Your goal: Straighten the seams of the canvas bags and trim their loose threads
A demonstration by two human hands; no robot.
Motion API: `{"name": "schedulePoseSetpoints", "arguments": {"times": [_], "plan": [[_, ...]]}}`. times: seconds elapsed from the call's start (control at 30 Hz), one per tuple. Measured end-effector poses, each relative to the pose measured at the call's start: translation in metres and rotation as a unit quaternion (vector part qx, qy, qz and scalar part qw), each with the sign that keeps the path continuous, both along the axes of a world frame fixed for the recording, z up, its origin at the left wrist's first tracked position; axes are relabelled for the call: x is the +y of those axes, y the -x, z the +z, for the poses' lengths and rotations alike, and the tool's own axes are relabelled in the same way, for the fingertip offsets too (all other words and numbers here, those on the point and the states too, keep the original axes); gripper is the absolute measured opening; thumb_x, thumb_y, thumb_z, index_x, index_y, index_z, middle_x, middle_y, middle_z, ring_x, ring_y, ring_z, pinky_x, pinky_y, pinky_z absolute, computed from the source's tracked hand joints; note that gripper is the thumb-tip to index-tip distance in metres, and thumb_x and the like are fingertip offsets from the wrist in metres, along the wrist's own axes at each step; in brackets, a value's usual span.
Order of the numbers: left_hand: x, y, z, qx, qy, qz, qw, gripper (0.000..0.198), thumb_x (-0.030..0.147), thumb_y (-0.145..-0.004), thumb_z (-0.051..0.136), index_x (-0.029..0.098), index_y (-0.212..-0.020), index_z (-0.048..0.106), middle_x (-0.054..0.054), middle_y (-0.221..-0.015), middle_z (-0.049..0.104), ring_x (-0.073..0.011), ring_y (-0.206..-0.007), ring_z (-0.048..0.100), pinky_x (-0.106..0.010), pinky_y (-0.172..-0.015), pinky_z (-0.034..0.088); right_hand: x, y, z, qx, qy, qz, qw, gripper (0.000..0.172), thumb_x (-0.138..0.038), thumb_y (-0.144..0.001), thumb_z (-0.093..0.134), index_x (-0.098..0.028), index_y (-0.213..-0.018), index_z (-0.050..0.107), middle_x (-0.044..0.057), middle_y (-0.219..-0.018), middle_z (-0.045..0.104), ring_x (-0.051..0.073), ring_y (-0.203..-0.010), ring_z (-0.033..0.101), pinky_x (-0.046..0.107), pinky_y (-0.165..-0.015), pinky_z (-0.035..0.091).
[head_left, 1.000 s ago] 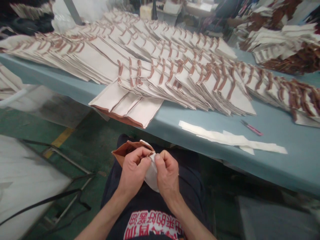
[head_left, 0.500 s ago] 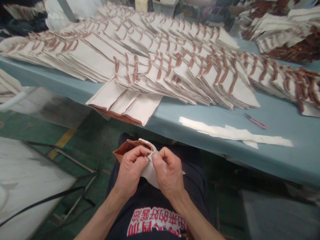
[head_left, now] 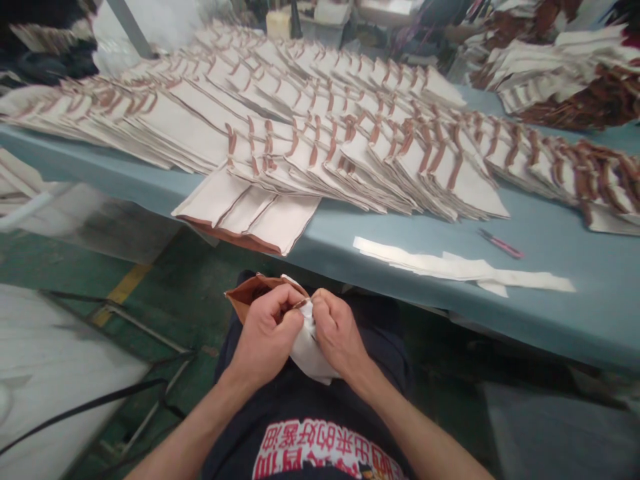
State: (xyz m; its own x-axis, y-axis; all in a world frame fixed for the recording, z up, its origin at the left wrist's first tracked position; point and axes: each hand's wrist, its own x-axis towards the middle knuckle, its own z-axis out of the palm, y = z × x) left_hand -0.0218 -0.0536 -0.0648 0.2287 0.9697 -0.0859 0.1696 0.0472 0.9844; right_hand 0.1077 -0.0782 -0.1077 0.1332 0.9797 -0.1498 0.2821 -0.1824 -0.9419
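Over my lap, both hands work on a cream fabric piece with a brown lining [head_left: 309, 357], perhaps a pouch. My left hand [head_left: 267, 327] pinches its edge between thumb and curled fingers, with the brown opening just beyond the knuckles. Close beside it, my right hand [head_left: 340, 330] is closed on the same edge, fingertips nearly meeting those of the left. Just what lies between the fingertips is too small to make out. A similar flat cream piece with brown trim [head_left: 245, 207] hangs over the table's front edge, ahead of my hands.
Overlapping rows of cream and brown fabric pieces [head_left: 320, 147] cover much of the blue table [head_left: 330, 233]. White fabric strips [head_left: 450, 267] and pink-handled snips [head_left: 503, 243] lie near the front right. A darker brown and cream heap [head_left: 565, 80] sits at the back right. A metal frame [head_left: 150, 327] stands at left.
My right hand has shifted slightly and turned, its fingertips now at the upper edge. More of the cream fabric shows below the hands. The view has tilted a little.
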Motion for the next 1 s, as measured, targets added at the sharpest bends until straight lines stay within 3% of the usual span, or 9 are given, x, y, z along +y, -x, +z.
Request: {"name": "schedulePoseSetpoints", "arguments": {"times": [0.17,0.3,0.4,0.63,0.8,1.0], "plan": [[0.014,0.010,0.016,-0.055,0.090,-0.037,0.994,0.014,0.025,-0.070,0.057,0.014,-0.070,0.067,0.000,-0.071,0.063,-0.0115,-0.060,0.050,-0.022,-0.056,0.039,-0.014,-0.020,0.000,-0.021,-0.022,-0.003,1.000,0.043,-0.050,-0.102,0.035,-0.024,-0.071,0.048,-0.004,-0.063,0.048,0.016,-0.060,0.045,0.029,-0.058,0.031],[0.018,0.013,0.023,-0.037,0.078,-0.073,0.994,0.016,0.025,-0.071,0.058,0.014,-0.070,0.068,-0.002,-0.078,0.067,-0.0136,-0.066,0.055,-0.022,-0.060,0.042,-0.014,-0.032,0.023,-0.014,-0.064,0.027,0.997,0.031,-0.048,-0.098,0.051,-0.021,-0.086,0.060,-0.001,-0.076,0.060,0.016,-0.069,0.055,0.028,-0.065,0.040],[0.017,0.015,0.025,-0.024,0.068,-0.104,0.992,0.016,0.027,-0.076,0.059,0.015,-0.073,0.070,-0.002,-0.078,0.068,-0.0156,-0.071,0.058,-0.023,-0.063,0.044,-0.010,-0.030,0.038,-0.001,-0.059,0.076,0.995,0.023,-0.042,-0.094,0.060,-0.020,-0.085,0.061,-0.001,-0.080,0.064,0.017,-0.074,0.058,0.029,-0.071,0.044],[0.006,0.021,0.021,0.010,0.068,-0.116,0.991,0.027,0.039,-0.090,0.062,0.015,-0.078,0.068,0.000,-0.072,0.061,-0.0143,-0.067,0.051,-0.023,-0.060,0.040,-0.008,-0.015,0.035,0.051,-0.005,0.081,0.995,0.029,-0.042,-0.093,0.061,-0.021,-0.076,0.054,-0.004,-0.069,0.054,0.014,-0.065,0.048,0.026,-0.060,0.036],[0.005,0.024,0.017,0.001,0.042,-0.104,0.994,0.033,0.041,-0.096,0.058,0.015,-0.076,0.064,-0.001,-0.074,0.060,-0.0141,-0.069,0.051,-0.023,-0.063,0.041,-0.014,-0.005,0.034,0.204,0.047,0.062,0.976,0.024,-0.043,-0.086,0.064,-0.021,-0.084,0.053,-0.005,-0.070,0.049,0.012,-0.060,0.042,0.024,-0.054,0.033],[0.004,0.023,0.003,-0.035,0.096,-0.116,0.988,0.036,0.046,-0.096,0.059,0.014,-0.078,0.061,0.001,-0.074,0.056,-0.0123,-0.065,0.046,-0.022,-0.059,0.039,-0.026,-0.002,0.028,0.277,0.093,0.027,0.956,0.016,-0.031,-0.075,0.060,-0.021,-0.086,0.055,-0.005,-0.072,0.050,0.011,-0.059,0.041,0.022,-0.052,0.033]]}}
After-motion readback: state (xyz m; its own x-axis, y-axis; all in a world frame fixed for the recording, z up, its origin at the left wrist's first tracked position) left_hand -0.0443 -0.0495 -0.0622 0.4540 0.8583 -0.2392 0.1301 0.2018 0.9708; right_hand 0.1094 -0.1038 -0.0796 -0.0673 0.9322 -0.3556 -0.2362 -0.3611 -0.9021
